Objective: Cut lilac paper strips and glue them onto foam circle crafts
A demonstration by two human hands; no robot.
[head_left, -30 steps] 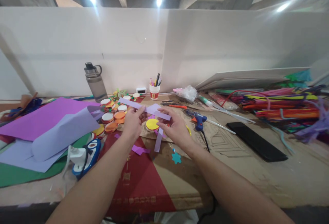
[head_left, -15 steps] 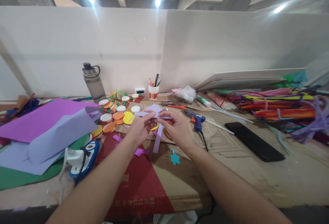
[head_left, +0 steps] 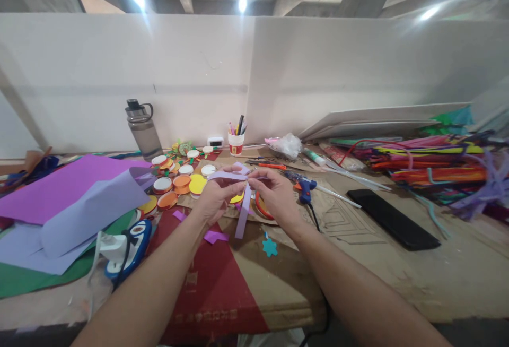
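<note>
You have a lilac paper strip (head_left: pixel 227 176) stretched between your two hands, raised over the middle of the cardboard-covered tabletop (head_left: pixel 292 294). Your left hand (head_left: pixel 214 198) grasps it between thumb and fingers, and your right hand (head_left: pixel 274 193) pinches it at its right end, the fingertips of both hands nearly meeting there. A second lilac strip (head_left: pixel 242 217) slants down from that spot toward the near edge; whether the two are joined you cannot tell, since your fingers cover the crossing. Just beyond your left hand sits a yellow-topped disc (head_left: pixel 197 183), with orange discs (head_left: pixel 182 183) farther toward the left edge. Below your hands, nearer the front edge, are a purple scrap (head_left: pixel 216 237) and a teal flower-shaped piece (head_left: pixel 269 247). A blue glue gun (head_left: pixel 306 191) lies to the right of your right hand, and a black phone (head_left: pixel 392 218) lies toward the right edge. Along the far edge stand a bottle (head_left: pixel 145 135) and a cup of pens (head_left: pixel 236 146); purple sheets (head_left: pixel 85 180) spread over the left side.
</note>
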